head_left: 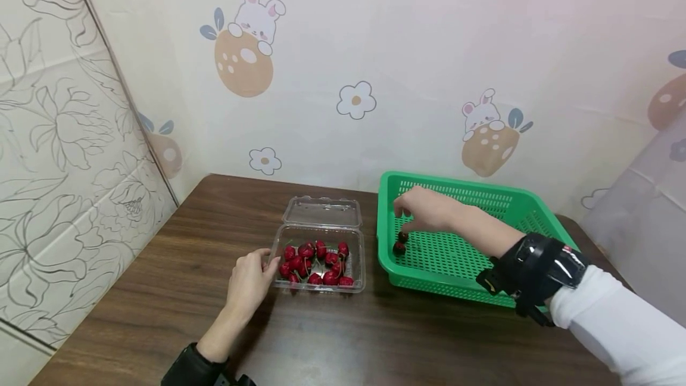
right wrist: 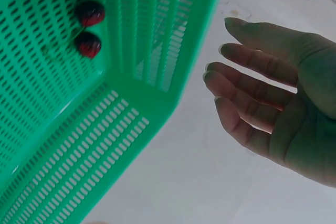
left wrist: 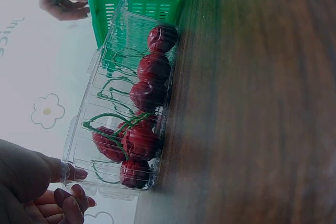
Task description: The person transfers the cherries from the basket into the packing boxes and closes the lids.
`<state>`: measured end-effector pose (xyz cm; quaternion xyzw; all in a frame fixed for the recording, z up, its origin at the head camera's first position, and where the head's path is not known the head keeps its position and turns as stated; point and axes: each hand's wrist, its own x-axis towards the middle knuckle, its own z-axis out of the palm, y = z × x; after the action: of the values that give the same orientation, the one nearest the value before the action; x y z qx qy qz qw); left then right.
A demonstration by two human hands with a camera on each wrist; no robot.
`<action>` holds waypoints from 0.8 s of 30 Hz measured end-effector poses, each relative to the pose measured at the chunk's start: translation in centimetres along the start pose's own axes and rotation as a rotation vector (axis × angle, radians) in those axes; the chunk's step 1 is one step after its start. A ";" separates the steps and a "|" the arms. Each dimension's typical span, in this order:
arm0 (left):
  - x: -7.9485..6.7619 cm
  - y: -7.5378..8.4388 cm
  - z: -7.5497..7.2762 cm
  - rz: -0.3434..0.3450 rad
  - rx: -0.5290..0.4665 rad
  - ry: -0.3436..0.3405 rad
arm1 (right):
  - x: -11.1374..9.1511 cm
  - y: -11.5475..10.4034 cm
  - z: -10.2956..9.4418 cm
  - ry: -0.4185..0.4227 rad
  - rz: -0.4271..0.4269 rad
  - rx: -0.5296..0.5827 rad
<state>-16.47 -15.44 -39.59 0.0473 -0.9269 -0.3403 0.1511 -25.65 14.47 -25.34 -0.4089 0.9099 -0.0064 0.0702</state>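
A clear plastic clamshell box (head_left: 360, 264) lies on the table with its lid (head_left: 323, 212) folded back. Inside are several red cherries (head_left: 306, 250), green stems standing up in the left wrist view. My left hand (head_left: 249, 282) pinches the box's left rim between thumb and fingers. Over the left part of a green plastic basket (head_left: 455, 264) is my right hand (head_left: 429, 210), its fingers loosely bent and apart, holding nothing. Two dark red cherries, one upper (right wrist: 90, 13) and one lower (right wrist: 87, 44), lie on the basket's floor near a corner.
The brown wooden table (head_left: 177, 255) runs back to a wall sheet (head_left: 321, 46) printed with rabbits and flowers. A panel with line-drawn flowers (head_left: 69, 124) stands along the left side. The basket stands right of the box, a narrow strip of table between them.
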 end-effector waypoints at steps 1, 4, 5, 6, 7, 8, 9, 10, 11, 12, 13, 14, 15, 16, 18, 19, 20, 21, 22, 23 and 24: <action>0.0 0.0 0.0 -0.002 -0.003 -0.001 | 0.1 0.3 0.0 -0.006 0.001 -0.004; 0.0 0.0 0.0 -0.007 -0.004 -0.004 | 0.3 1.2 0.1 -0.021 0.008 -0.007; 0.0 0.0 0.0 -0.007 -0.005 -0.005 | 0.4 1.5 0.1 -0.023 0.014 -0.004; 0.0 0.0 0.0 -0.008 -0.004 -0.005 | 0.5 1.8 0.1 -0.028 0.015 0.001; 0.0 0.0 0.0 -0.008 -0.003 -0.005 | 0.6 2.1 0.2 -0.029 0.018 0.005; 0.0 0.0 0.0 -0.008 -0.002 -0.005 | 0.7 2.4 0.3 -0.031 0.020 0.006; 0.0 0.0 0.0 -0.008 -0.002 -0.005 | 0.8 2.6 0.4 -0.036 0.026 0.008; 0.0 0.0 0.0 -0.010 -0.002 -0.005 | 0.9 2.9 0.4 -0.043 0.033 0.011; 0.0 0.0 0.0 -0.010 -0.003 -0.005 | 1.0 3.1 0.4 -0.049 0.040 0.015; 0.0 0.0 0.0 -0.011 -0.004 -0.005 | 1.1 3.3 0.5 -0.055 0.050 0.020; 0.0 0.0 0.0 -0.012 -0.005 -0.006 | 1.2 3.6 0.5 -0.061 0.061 0.023; 0.0 0.0 0.0 -0.014 -0.005 -0.006 | 1.2 3.8 0.5 -0.070 0.074 0.028; 0.0 0.0 0.0 -0.014 -0.004 -0.006 | 1.3 3.9 0.5 -0.079 0.085 0.033; 0.0 0.0 0.0 -0.014 -0.004 -0.005 | 1.4 4.1 0.5 -0.084 0.092 0.041; 0.0 0.0 0.0 -0.015 -0.005 -0.007 | 1.6 4.6 0.7 -0.094 0.104 0.046; 0.0 0.0 0.0 -0.015 -0.005 -0.008 | 1.6 4.7 0.8 -0.099 0.109 0.049; 0.0 0.0 0.0 -0.015 -0.005 -0.008 | 1.7 4.9 0.9 -0.101 0.112 0.051; 0.0 0.0 0.0 -0.016 -0.006 -0.010 | 1.8 5.1 1.0 -0.103 0.116 0.055; 0.0 0.0 0.0 -0.017 -0.008 -0.011 | 1.8 5.3 1.1 -0.103 0.121 0.056; 0.0 0.0 0.0 -0.017 -0.009 -0.012 | 1.9 5.4 1.3 -0.101 0.126 0.056; 0.0 0.0 0.0 -0.016 -0.007 -0.010 | 2.0 5.6 1.4 -0.097 0.124 0.056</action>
<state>-16.45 -15.42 -39.58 0.0525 -0.9260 -0.3452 0.1436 -30.91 16.79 -27.36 -0.3495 0.9284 -0.0078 0.1259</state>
